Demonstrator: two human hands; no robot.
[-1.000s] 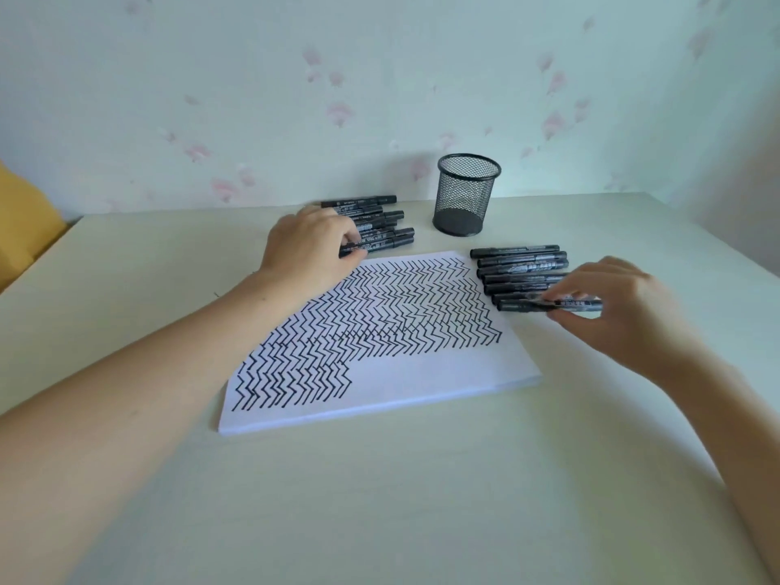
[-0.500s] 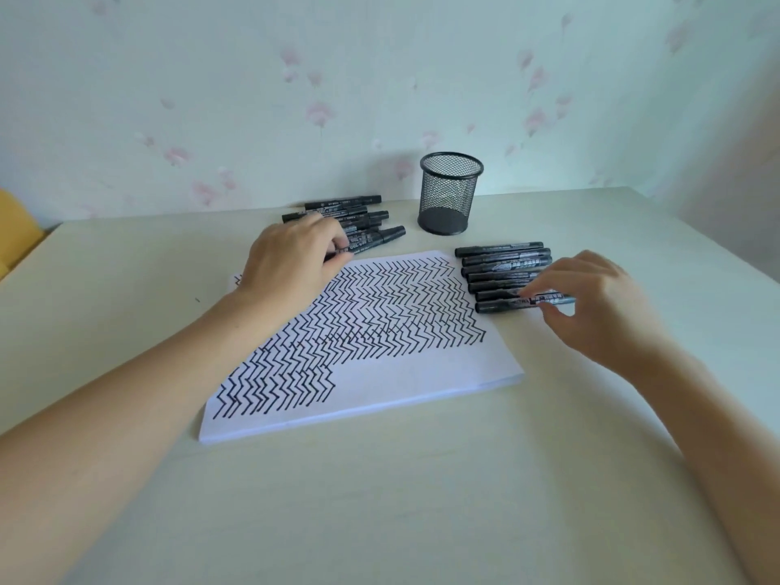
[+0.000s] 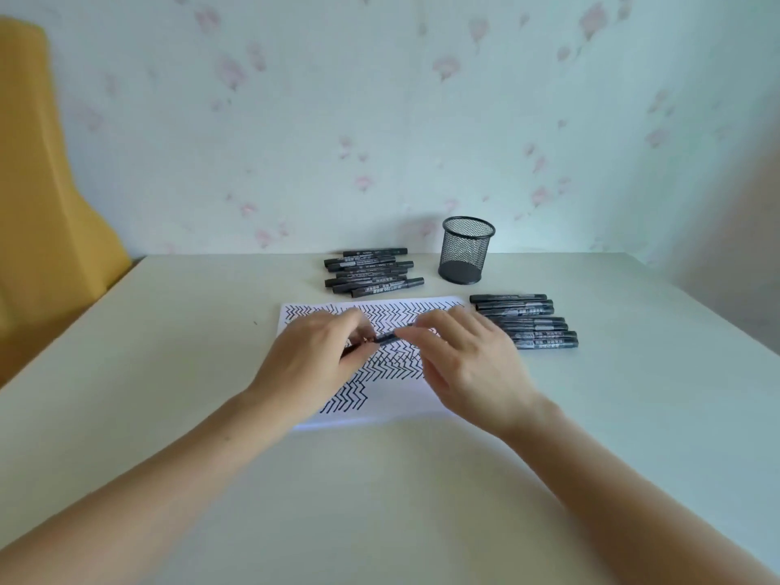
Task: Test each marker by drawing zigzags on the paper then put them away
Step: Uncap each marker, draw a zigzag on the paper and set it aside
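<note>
A white sheet of paper covered with black zigzag rows lies in the middle of the table. Over it I hold one black marker with both hands. My left hand grips its left end and my right hand pinches its right end. Several black markers lie in a pile behind the paper. Another row of several markers lies to the right of the paper.
A black mesh pen cup stands upright at the back of the pale table, near the wall. A yellow chair back is at the left edge.
My left hand has drawn back from the far pile with a marker. My right hand has left the right row and come to the marker's other end over the paper. The camera has tilted up.
</note>
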